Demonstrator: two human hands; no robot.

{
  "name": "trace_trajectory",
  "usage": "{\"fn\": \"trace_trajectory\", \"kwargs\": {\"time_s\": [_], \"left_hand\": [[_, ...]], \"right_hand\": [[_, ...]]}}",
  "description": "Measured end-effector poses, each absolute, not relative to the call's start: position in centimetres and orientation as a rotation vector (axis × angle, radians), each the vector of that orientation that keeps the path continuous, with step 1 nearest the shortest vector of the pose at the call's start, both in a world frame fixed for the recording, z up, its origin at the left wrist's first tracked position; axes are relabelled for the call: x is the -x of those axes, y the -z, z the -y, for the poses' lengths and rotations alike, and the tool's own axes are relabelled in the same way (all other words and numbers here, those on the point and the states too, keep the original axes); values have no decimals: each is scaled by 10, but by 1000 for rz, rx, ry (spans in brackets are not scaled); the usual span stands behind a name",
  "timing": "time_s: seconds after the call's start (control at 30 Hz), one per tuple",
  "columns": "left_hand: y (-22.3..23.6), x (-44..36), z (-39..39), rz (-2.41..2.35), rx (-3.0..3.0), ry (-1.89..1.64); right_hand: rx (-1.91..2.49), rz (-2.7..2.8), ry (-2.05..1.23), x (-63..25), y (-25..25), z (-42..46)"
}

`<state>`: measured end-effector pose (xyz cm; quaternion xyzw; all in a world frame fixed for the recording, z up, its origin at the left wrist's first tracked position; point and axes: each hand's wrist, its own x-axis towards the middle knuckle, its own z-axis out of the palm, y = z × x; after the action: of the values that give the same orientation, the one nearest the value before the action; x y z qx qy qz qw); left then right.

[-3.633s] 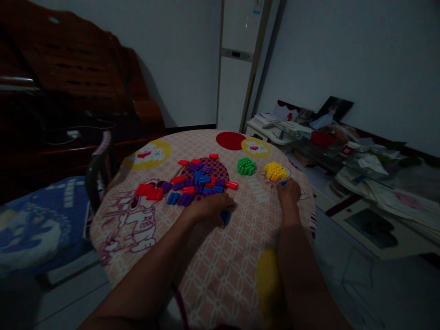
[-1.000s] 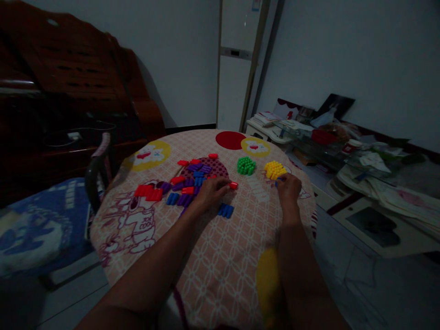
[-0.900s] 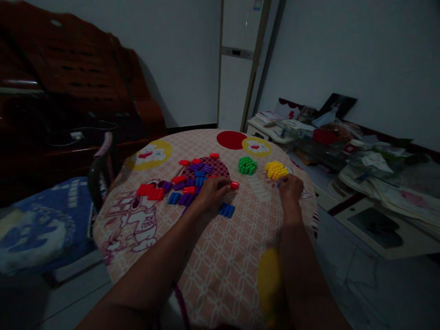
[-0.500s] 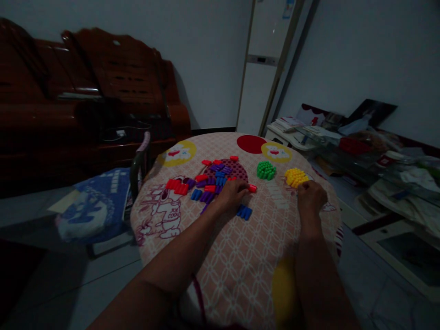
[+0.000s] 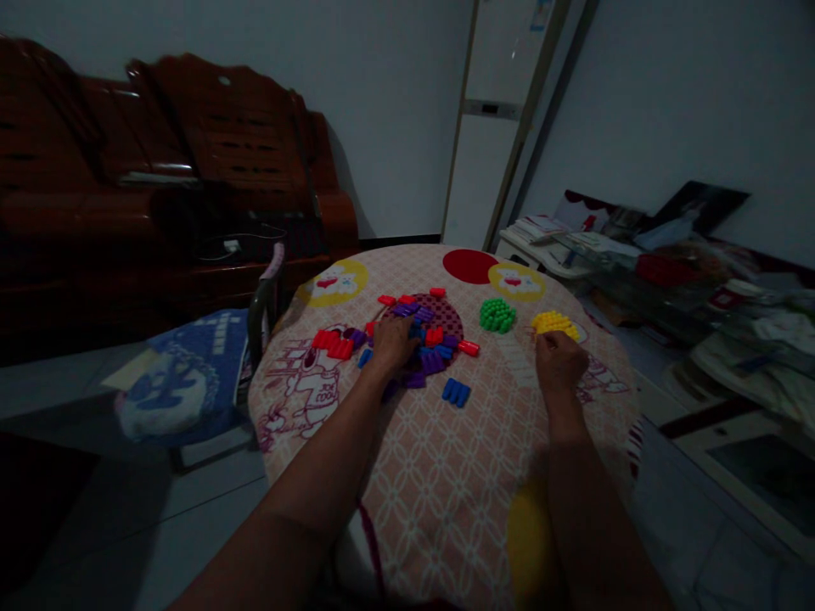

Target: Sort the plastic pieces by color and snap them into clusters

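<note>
My left hand (image 5: 393,344) is over a loose pile of small plastic pieces on the round table. Its fingers reach forward, apart, touching the blue pieces (image 5: 417,331) and purple pieces (image 5: 433,361). Red pieces (image 5: 334,344) lie left of that hand, and one red piece (image 5: 469,348) lies to its right. Nearer me is a short row of blue pieces (image 5: 457,392). My right hand (image 5: 561,363) is closed, fingertips pinched, just in front of a yellow cluster of pieces (image 5: 555,324); anything inside is hidden. Left of that stands a green cluster (image 5: 497,315).
A patterned cloth (image 5: 439,475) covers the table. On the left is a chair with a blue cover (image 5: 184,373), with a wooden sofa (image 5: 242,153) behind. A cluttered glass-topped stand (image 5: 675,288) is on the right. A tall white appliance (image 5: 490,161) stands at the back.
My left hand has moved left, away from the single red piece, uncovering red and purple pieces. My right hand has shifted slightly left and toward me, still closed.
</note>
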<state>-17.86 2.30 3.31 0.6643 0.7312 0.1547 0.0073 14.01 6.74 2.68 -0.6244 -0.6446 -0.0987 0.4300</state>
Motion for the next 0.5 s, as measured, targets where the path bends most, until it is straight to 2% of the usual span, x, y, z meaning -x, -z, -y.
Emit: {"fn": "trace_trajectory", "kwargs": {"time_s": [0.17, 0.3, 0.5], "left_hand": [[-35, 170, -27, -2068, -2069, -928], [-40, 155, -25, -1781, -1892, -1328], [-30, 120, -20, -1342, -1527, -1403]], "right_hand": [[1377, 1727, 69, -119, -30, -60], [1140, 1826, -245, -88, -32, -49], [888, 1810, -872, -58, -23, -41]]}}
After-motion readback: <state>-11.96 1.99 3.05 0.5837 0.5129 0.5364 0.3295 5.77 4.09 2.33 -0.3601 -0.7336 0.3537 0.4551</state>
